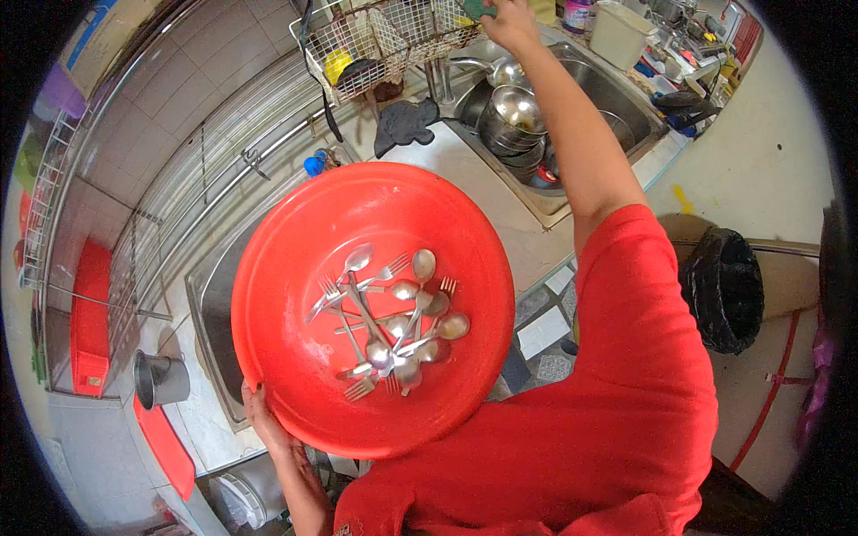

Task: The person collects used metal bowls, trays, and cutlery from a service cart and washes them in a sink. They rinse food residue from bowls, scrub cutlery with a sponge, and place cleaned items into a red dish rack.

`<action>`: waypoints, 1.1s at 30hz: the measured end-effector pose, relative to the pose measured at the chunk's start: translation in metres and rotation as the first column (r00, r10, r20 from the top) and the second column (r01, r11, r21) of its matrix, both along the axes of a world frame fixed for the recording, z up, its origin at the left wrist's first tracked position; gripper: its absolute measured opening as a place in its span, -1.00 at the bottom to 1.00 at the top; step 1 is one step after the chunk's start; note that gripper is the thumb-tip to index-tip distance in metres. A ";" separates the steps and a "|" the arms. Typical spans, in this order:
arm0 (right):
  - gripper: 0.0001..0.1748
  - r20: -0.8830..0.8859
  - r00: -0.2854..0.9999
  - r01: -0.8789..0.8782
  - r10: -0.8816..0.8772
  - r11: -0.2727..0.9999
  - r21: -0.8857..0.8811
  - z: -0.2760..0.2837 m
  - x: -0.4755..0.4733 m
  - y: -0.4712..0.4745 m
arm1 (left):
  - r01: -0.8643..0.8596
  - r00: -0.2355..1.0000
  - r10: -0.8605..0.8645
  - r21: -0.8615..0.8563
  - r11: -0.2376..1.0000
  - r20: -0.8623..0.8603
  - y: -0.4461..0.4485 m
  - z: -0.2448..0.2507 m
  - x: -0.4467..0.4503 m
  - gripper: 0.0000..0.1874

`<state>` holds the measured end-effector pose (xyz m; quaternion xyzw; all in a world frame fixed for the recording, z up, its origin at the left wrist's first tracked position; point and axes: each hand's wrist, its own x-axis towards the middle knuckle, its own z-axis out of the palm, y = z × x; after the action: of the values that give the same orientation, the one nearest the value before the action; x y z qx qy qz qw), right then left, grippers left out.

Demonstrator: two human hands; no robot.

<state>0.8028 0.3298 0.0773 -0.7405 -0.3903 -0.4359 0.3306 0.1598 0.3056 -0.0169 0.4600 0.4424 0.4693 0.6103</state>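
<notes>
My left hand [266,415] grips the rim of a large round red plastic basin [375,201] at its lower left. The basin is tilted towards me and leans near my red shirt. Inside it lie several metal spoons and forks [395,328] in a loose pile, some crossing over others. My right arm stretches far out past the sink, and the right hand [513,23] is at the top edge of the view. Its fingers are on a green scouring pad [478,8], partly cut off by the frame, beside a white wire rack [415,47].
A steel sink [627,90] at the upper right holds stacked metal bowls [513,114] and a pan. Another sink basin [221,301] lies partly hidden under the red basin. A metal cup [161,382] stands at left; a black-lined bin [724,291] is at right.
</notes>
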 end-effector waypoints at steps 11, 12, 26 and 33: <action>-0.56 -0.075 0.858 -0.512 0.508 0.858 -0.045 -0.052 -0.105 0.043 | 0.008 0.998 -0.008 0.003 1.000 0.058 0.003 -0.005 0.020 -0.60; -0.54 -0.086 0.836 -0.545 0.541 0.838 -0.031 -0.058 -0.103 0.043 | 0.036 0.997 -0.035 -0.009 0.999 0.075 0.002 -0.005 0.019 -0.62; -0.36 -0.513 0.826 -0.535 0.232 0.609 -0.586 -0.193 -0.095 0.084 | -0.011 0.999 0.010 -0.014 1.000 -0.047 0.000 -0.006 0.015 -0.57; -0.63 -0.512 0.707 -0.314 0.488 0.865 0.391 -0.183 -0.037 -0.118 | 0.008 1.000 -0.009 0.018 1.000 0.030 0.001 -0.006 0.043 -0.51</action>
<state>0.7655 0.2116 -0.1061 -0.6817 -0.3550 -0.1477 0.6225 0.2029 0.3065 -0.0229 0.4601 0.4270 0.4774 0.6149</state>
